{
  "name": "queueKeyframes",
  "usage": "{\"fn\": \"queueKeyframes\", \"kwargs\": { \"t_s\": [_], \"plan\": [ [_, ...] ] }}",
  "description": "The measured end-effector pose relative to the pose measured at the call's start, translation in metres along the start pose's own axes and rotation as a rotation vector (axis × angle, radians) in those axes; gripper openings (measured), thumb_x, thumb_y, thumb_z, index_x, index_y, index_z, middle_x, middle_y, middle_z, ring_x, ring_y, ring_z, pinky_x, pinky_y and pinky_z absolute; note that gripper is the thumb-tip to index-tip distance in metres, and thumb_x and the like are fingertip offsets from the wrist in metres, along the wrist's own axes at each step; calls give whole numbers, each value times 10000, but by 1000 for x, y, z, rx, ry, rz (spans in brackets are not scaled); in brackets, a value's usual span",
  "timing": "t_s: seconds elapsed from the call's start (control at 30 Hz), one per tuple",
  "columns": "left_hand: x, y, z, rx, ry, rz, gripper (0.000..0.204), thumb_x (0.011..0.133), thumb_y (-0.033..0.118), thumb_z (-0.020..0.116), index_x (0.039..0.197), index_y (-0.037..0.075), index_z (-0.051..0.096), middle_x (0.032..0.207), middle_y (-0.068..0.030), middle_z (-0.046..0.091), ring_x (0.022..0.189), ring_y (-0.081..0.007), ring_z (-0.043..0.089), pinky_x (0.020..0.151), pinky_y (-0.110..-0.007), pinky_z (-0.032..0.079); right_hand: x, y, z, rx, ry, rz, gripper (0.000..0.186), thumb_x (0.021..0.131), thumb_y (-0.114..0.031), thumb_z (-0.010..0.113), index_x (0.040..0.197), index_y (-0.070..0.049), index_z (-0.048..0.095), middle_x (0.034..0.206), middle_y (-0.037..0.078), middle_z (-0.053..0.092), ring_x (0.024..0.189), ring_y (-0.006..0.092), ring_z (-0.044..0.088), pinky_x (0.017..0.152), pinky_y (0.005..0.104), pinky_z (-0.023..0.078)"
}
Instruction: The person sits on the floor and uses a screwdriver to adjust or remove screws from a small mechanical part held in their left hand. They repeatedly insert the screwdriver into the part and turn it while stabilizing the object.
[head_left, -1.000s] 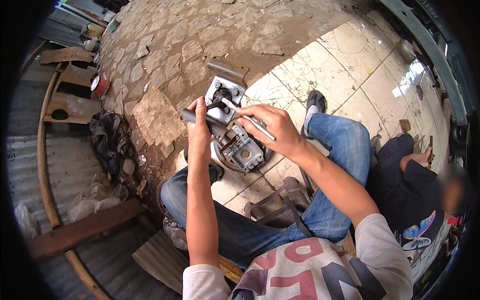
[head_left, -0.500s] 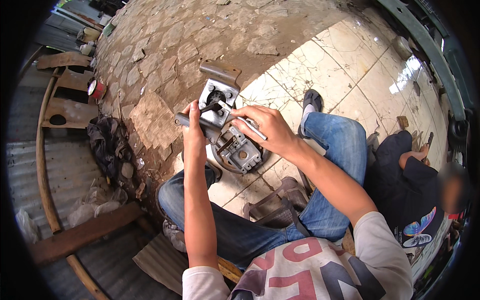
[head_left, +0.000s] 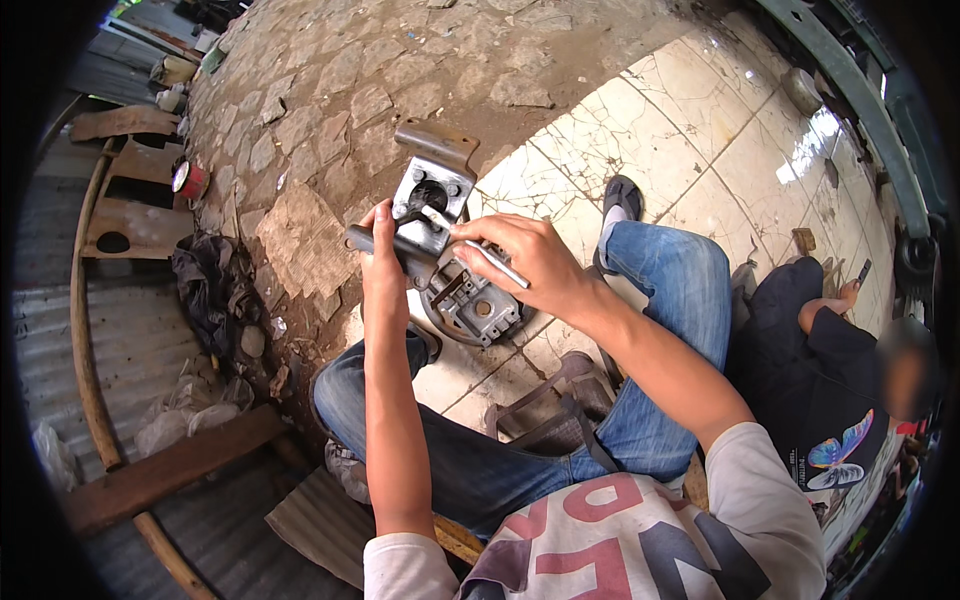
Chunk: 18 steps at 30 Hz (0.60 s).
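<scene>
In front of me is a metal bracket assembly (head_left: 462, 187) with a flat plate, bolts around a dark round opening and curved tube-like ends. My left hand (head_left: 382, 260) is closed around the near tube end, thumb up along its side. My right hand (head_left: 525, 255) grips a silver rod-shaped tool (head_left: 505, 266). The tool's pale end rests at or just over the plate beside the opening; contact is hard to tell. Beneath the bracket, a grey cast metal part (head_left: 487, 308) sits on a round base, partly covered by the bracket.
Between my legs is a dark mesh item (head_left: 560, 405) with a strap. A person in dark clothing (head_left: 800, 350) sits at the right. Stone paving (head_left: 345, 75) meets cracked pale tiles (head_left: 690, 110). At left are a flat brown board (head_left: 305, 240), dark cloth (head_left: 210, 290) and a red can (head_left: 190, 180).
The bracket has shifted slightly left. My right hand and the tool have moved a little left, and the tool's pale end now lies lower on the plate.
</scene>
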<state>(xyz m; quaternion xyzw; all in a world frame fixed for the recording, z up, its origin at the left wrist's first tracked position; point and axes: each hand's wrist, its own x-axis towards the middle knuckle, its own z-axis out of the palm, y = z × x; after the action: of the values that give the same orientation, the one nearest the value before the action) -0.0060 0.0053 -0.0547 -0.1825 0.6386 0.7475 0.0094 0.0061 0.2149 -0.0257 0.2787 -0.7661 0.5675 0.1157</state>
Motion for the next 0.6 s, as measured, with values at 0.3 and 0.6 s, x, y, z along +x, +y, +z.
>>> {"fn": "queueKeyframes", "kwargs": {
  "t_s": [0.3,0.6],
  "plan": [
    [0,1,2,26,-1,6,646,1004,563,548,1387,45,509,1357,-131,555,1243,-211,524,1054,-342,404,0,5,0,-13,11,45,182,934,-158,700,1008,8,706,935,173,739,855,315,730,756,389,567],
    [-2,1,5,20,-23,34,636,1039,559,474,1383,25,511,1332,-121,565,1217,-206,534,1048,-352,411,2,10,-4,-86,-36,120,177,916,-114,713,1040,12,713,955,164,740,863,292,730,777,383,562]
  ]
}}
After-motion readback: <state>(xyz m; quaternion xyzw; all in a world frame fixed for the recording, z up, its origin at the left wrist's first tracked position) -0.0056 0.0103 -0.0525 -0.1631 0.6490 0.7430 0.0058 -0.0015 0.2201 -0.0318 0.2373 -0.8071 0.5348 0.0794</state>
